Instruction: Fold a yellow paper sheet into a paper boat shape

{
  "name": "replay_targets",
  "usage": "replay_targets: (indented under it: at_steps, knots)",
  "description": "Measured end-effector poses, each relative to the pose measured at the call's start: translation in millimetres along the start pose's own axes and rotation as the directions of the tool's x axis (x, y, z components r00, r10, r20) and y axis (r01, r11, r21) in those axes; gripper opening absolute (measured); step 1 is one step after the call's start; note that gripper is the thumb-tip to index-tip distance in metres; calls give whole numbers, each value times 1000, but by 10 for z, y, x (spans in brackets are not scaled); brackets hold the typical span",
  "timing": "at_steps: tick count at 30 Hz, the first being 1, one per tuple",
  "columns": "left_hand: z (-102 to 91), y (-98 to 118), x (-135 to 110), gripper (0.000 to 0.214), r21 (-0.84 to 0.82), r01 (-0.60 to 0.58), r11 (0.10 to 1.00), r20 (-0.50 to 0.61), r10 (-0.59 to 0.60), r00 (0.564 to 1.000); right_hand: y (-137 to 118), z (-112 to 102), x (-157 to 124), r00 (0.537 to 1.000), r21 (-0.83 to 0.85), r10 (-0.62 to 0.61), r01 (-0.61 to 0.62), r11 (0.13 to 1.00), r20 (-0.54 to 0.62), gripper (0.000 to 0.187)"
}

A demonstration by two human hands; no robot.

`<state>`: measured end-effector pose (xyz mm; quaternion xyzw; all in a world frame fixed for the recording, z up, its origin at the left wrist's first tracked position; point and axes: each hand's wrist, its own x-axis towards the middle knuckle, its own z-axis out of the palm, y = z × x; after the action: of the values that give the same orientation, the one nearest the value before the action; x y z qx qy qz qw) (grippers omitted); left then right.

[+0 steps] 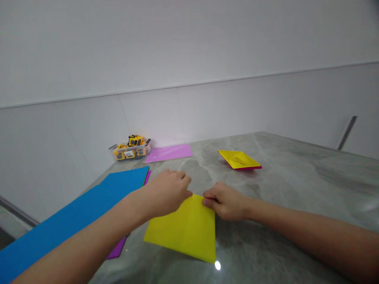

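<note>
A folded sheet of yellow paper (186, 228) is held between my two hands over the grey table, its lower edge towards me. My left hand (170, 191) pinches its far edge, fingers curled, with the contact partly hidden behind the hand. At the far right corner my right hand (226, 201) grips the sheet between thumb and bent forefinger. A faint crease runs down the middle of the paper.
A yellow and red folded paper boat (239, 159) sits farther back on the marbled table (284, 185). Blue sheets (97, 205) over purple ones lie at left. Behind are a pink sheet (170, 153) and a clear bin (130, 152) of yellow toy vehicles, near the wall.
</note>
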<state>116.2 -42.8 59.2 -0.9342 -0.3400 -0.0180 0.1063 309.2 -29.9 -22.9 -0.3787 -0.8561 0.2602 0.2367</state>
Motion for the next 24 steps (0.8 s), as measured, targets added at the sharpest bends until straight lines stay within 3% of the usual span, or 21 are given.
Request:
replay_targets:
  at_steps: [2,6,9,14,17,20,24]
  knots:
    - [130,-150,-64,28,-265,43,963,178,5,984,-44,-24,-6,998,-65,-34,31,997,-44,35]
    - [430,-90,-42,30,-596,246,764,145,-198,969,-8,-48,40,957,29,96,-91,995,-273,42]
    - [585,15,30,29,-772,322,548,213,-254,943,90,-48,71,941,208,212,-159,965,-265,45]
    - [806,120,41,38,-886,342,313,331,-89,939,139,47,43,985,343,170,-153,927,-20,51]
    - [920,179,15,43,-935,314,163,298,-112,948,110,115,28,978,333,203,-176,926,-47,54]
    - [961,207,0,45,-946,300,122,284,-132,950,88,135,38,950,302,295,-252,919,-106,57]
    - [962,210,13,42,-954,284,99,263,-182,947,87,94,49,981,212,169,-146,966,-96,53]
